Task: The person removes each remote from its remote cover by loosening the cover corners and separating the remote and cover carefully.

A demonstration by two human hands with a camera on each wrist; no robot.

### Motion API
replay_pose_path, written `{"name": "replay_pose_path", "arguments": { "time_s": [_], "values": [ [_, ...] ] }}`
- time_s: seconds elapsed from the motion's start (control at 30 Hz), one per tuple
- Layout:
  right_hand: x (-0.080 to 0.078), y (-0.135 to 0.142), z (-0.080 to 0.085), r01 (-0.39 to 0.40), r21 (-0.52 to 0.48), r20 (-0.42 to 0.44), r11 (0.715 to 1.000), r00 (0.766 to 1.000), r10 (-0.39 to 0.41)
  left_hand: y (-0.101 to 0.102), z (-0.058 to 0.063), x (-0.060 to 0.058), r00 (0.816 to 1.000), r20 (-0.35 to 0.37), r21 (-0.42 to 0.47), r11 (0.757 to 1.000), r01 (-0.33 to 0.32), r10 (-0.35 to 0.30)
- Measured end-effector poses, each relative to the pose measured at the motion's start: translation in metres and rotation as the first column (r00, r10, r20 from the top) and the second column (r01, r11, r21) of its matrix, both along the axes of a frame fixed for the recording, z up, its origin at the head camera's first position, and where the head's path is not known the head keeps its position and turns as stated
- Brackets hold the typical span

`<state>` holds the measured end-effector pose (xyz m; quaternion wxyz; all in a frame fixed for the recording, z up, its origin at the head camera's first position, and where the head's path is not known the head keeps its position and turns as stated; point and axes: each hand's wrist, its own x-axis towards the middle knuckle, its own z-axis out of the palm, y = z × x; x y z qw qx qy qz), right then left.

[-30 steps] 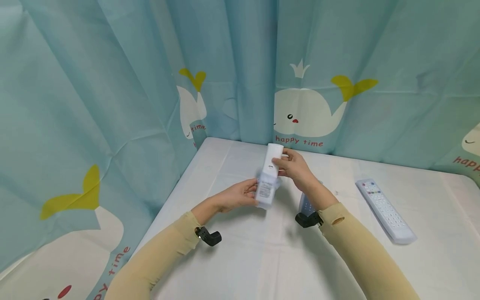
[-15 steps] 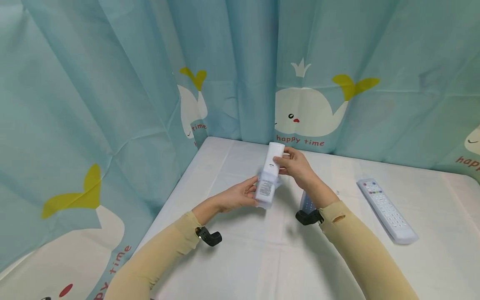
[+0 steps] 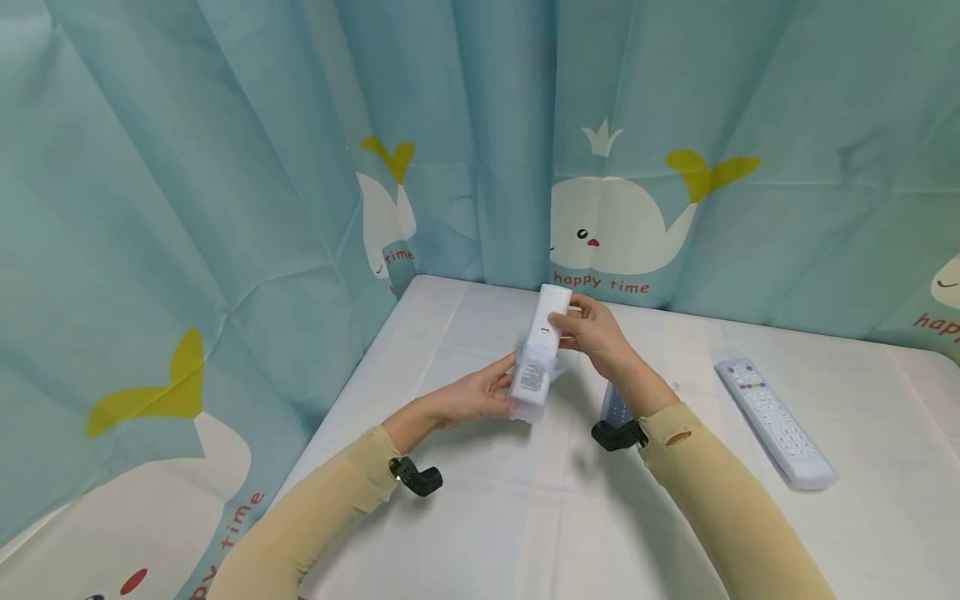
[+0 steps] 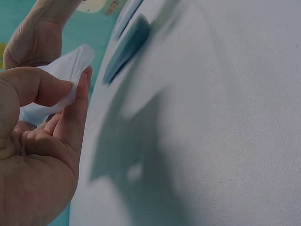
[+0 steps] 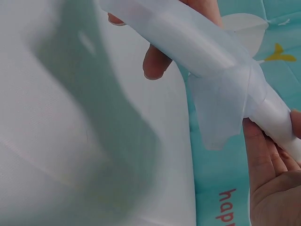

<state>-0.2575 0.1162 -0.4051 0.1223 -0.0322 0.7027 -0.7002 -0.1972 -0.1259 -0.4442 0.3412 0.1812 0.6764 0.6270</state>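
Observation:
A white remote control (image 3: 553, 302) is held face down above the table, partly inside a translucent cover (image 3: 534, 411). My right hand (image 3: 600, 340) grips the bare far end, thumb on its back and fingers along the side. At the near end my left hand (image 3: 470, 397) pinches the cover, whose tip reaches a little past the remote. In the left wrist view, thumb and fingertips squeeze the clear end of the cover (image 4: 81, 57). A loose flap of the cover (image 5: 217, 115) is folded back around the middle in the right wrist view.
A blue-grey remote (image 3: 617, 410) lies on the white table (image 3: 465, 533), partly hidden under my right forearm. Farther right lies another white remote (image 3: 776, 427), buttons up, in a clear cover. A blue curtain (image 3: 480, 150) with whales hangs along the back and left edges.
The cover's near end has slid slightly toward me, so more of it extends past the remote. Both hands keep their grips and have barely moved.

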Motion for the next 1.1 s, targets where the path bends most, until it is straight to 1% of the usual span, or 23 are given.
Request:
{"name": "replay_pose_path", "arguments": {
  "time_s": [0.1,0.17,0.27,0.33,0.43,0.5,0.63,0.73,0.97,1.1],
  "values": [
    [0.001,-0.001,0.001,0.000,-0.020,0.002,1.000,1.000,0.000,0.001,-0.002,0.001,0.999,0.009,0.015,0.999,-0.036,0.035],
    [0.002,-0.002,0.001,-0.001,-0.033,0.004,0.999,1.000,0.001,0.002,-0.004,0.002,0.996,0.040,0.023,0.997,-0.078,0.077],
    [0.003,-0.002,0.000,-0.004,-0.035,0.002,0.999,1.000,0.004,0.004,-0.006,0.001,0.988,0.083,0.005,0.991,-0.134,0.133],
    [0.004,-0.001,0.000,-0.012,-0.032,0.000,0.999,1.000,0.012,0.006,-0.005,0.000,0.984,0.097,-0.020,0.989,-0.149,0.150],
    [0.004,0.000,-0.001,-0.022,-0.024,-0.008,0.999,1.000,0.022,0.008,-0.004,-0.004,0.980,0.099,-0.053,0.985,-0.166,0.170],
    [0.004,0.000,-0.001,-0.028,-0.026,-0.015,0.999,0.999,0.028,0.009,-0.003,-0.005,0.973,0.119,-0.075,0.979,-0.188,0.196],
    [0.004,-0.001,-0.001,-0.034,-0.029,-0.028,0.999,0.999,0.033,0.011,-0.001,-0.006,0.962,0.135,-0.116,0.968,-0.222,0.236],
    [0.004,-0.002,-0.001,-0.024,-0.025,-0.029,0.999,0.999,0.023,0.012,-0.001,-0.006,0.967,0.123,-0.101,0.972,-0.211,0.223],
    [0.003,-0.003,-0.001,-0.033,0.013,-0.035,0.999,0.999,0.033,0.014,-0.004,-0.006,0.975,0.141,-0.012,0.985,-0.171,0.171],
    [0.003,-0.001,0.000,-0.034,0.018,-0.024,0.999,0.999,0.034,0.014,-0.005,-0.005,0.982,0.133,0.025,0.990,-0.138,0.133]
  ]
}}
